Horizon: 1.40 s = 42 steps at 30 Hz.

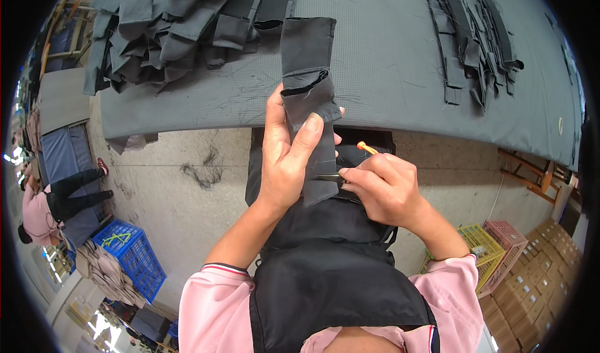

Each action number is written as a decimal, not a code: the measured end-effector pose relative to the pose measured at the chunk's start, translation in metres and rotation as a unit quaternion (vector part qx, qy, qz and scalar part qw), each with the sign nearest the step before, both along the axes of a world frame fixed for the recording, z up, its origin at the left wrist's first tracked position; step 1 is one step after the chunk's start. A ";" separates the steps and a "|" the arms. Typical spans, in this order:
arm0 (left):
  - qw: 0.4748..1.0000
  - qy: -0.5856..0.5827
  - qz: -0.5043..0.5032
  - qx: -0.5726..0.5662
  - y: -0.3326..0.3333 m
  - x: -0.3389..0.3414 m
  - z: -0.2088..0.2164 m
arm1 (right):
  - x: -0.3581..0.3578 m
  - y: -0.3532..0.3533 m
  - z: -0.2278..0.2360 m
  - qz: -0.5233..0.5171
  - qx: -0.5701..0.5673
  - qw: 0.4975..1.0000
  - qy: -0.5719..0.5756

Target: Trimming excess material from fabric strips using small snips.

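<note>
The left hand's (284,162) grip pinches a dark strip (307,106) across the desk's (375,84) near edge, where keeping it taut should help. The right hand's (387,187) grip is closed round an orange-ended tool (369,148), its slim point at the cloth, probably best worked shallowly. The strip looks smooth and flat, with a pocket-like fold; narrow, crumpled bundles (465,47) lie toward the desk's right edge.

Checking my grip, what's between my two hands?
Head view: the dark cloth strip and part of the thin tool lie between your left hand and right hand.
</note>
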<state>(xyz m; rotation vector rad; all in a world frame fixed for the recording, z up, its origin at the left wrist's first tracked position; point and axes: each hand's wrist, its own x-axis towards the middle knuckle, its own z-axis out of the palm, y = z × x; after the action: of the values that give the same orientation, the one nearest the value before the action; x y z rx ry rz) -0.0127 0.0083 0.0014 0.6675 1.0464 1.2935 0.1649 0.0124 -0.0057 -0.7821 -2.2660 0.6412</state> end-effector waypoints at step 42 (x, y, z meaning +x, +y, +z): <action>0.972 -0.217 -0.065 -0.056 -0.012 -0.026 -0.003 | -0.019 -0.022 0.022 -0.042 -0.236 0.970 -0.027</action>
<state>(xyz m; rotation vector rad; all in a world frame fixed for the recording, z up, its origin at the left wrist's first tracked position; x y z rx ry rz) -0.0391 -0.0035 -0.0017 0.3384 0.6971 1.1873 0.1456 -0.0092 0.0163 -1.1244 -2.1351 1.1542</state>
